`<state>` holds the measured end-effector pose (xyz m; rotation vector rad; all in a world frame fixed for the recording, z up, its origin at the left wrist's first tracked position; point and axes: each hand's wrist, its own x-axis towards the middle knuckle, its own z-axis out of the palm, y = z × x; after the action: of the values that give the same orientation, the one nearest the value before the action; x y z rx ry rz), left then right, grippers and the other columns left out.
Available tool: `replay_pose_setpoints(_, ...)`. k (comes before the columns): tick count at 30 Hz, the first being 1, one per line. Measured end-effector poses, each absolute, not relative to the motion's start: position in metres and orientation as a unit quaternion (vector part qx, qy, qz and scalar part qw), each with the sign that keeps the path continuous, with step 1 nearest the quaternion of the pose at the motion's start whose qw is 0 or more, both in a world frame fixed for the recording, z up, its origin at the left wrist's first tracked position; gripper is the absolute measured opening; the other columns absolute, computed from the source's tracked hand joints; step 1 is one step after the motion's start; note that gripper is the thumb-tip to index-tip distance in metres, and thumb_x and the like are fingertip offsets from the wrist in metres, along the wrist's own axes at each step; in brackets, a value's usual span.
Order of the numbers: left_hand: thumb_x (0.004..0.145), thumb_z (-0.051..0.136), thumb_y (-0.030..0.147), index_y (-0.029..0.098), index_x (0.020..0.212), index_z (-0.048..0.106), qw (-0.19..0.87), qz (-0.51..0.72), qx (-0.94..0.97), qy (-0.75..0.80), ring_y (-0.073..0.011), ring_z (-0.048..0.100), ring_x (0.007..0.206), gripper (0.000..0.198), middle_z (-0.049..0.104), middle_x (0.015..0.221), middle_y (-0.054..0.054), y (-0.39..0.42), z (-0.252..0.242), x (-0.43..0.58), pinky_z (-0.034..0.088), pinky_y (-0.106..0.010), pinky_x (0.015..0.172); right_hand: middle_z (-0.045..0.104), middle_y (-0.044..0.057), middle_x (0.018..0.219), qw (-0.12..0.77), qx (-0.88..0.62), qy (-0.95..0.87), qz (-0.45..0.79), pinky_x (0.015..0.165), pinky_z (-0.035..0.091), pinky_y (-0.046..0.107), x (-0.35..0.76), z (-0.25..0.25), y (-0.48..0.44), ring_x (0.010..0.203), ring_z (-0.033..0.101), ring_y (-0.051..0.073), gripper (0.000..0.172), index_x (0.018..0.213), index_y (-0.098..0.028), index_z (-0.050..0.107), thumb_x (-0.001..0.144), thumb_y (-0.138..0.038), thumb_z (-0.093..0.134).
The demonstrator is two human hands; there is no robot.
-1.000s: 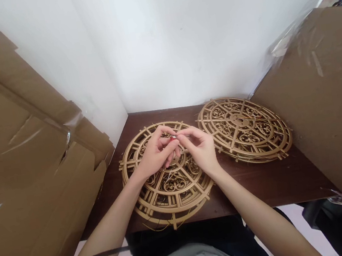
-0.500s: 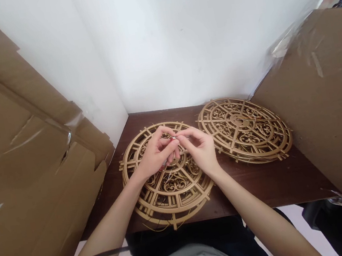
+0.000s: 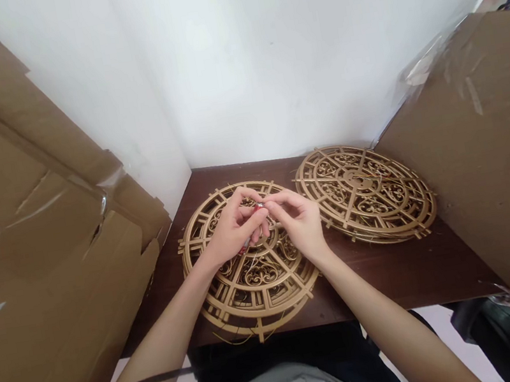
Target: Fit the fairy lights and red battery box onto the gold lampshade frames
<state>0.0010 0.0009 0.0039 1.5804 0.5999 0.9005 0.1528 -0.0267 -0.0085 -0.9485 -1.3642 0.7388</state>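
Centrally, the left hand [image 3: 234, 226] pinches a small red item [image 3: 259, 206] between curled fingers and thumb, its full extent hidden by the grip; the right hand [image 3: 301, 219] presses thumb and forefinger together at its end, any piece pinched there being too fine to identify. The item is held above the nearer stack of gold openwork discs [image 3: 268, 308], whose centre both hands partly cover.

White walls [image 3: 267, 85] in soft light — a dark brown table [image 3: 423, 274] between tall cardboard panels [image 3: 488, 167].
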Motion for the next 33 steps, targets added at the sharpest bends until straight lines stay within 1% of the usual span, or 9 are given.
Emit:
replay_pose_setpoints(18, 0.088, 0.053, 0.031, 0.020, 0.095, 0.041, 0.580, 0.384, 0.668, 0.264, -0.0057, 0.049, 0.037, 0.018, 0.061, 0.056, 0.004, 0.0000, 0.0057, 0.0012, 0.038, -0.014, 0.037, 0.068, 0.003, 0.084, 0.598, -0.430, -0.595, 0.323, 0.068, 0.050, 0.028, 0.1532, -0.0098, -0.0264, 0.077, 0.063, 0.016, 0.012, 0.088, -0.021, 0.071, 0.084, -0.026, 0.061)
replay_pose_setpoints(22, 0.088, 0.053, 0.030, 0.019, 0.092, 0.043, 0.563, 0.406, 0.665, 0.276, -0.0073, 0.054, 0.042, 0.015, 0.060, 0.051, 0.005, -0.0001, 0.0058, 0.0015, 0.043, -0.016, 0.044, 0.068, 0.002, 0.084, 0.598, -0.419, -0.607, 0.313, 0.071, 0.049, 0.028, 0.1530, -0.0083, -0.0268, 0.078, 0.063, 0.016, 0.011, 0.087, -0.021, 0.071, 0.084, -0.023, 0.061)
replay_pose_setpoints(24, 0.087, 0.054, 0.029, 0.019, 0.090, 0.043, 0.548, 0.422, 0.661, 0.293, -0.0076, 0.054, 0.043, 0.015, 0.059, 0.049, 0.006, 0.0001, 0.0060, 0.0013, 0.044, -0.017, 0.047, 0.067, 0.002, 0.085, 0.592, -0.420, -0.615, 0.308, 0.070, 0.049, 0.027, 0.1535, -0.0073, -0.0264, 0.077, 0.062, 0.015, 0.012, 0.088, -0.021, 0.071, 0.085, -0.023, 0.060)
replay_pose_setpoints(27, 0.086, 0.056, 0.028, 0.019, 0.089, 0.043, 0.544, 0.427, 0.653, 0.309, -0.0076, 0.051, 0.040, 0.017, 0.057, 0.047, 0.007, -0.0002, 0.0065, 0.0013, 0.043, -0.018, 0.047, 0.067, 0.002, 0.085, 0.583, -0.430, -0.622, 0.296, 0.067, 0.048, 0.027, 0.1545, -0.0065, -0.0255, 0.075, 0.061, 0.015, 0.013, 0.090, -0.022, 0.071, 0.085, -0.024, 0.059)
replay_pose_setpoints(33, 0.086, 0.056, 0.028, 0.019, 0.090, 0.043, 0.549, 0.424, 0.657, 0.297, -0.0075, 0.051, 0.044, 0.016, 0.056, 0.049, 0.007, -0.0011, 0.0063, 0.0020, 0.043, -0.019, 0.050, 0.068, 0.003, 0.088, 0.585, -0.416, -0.623, 0.311, 0.072, 0.050, 0.029, 0.1543, -0.0086, -0.0246, 0.081, 0.063, 0.017, 0.014, 0.093, -0.022, 0.070, 0.085, -0.025, 0.059)
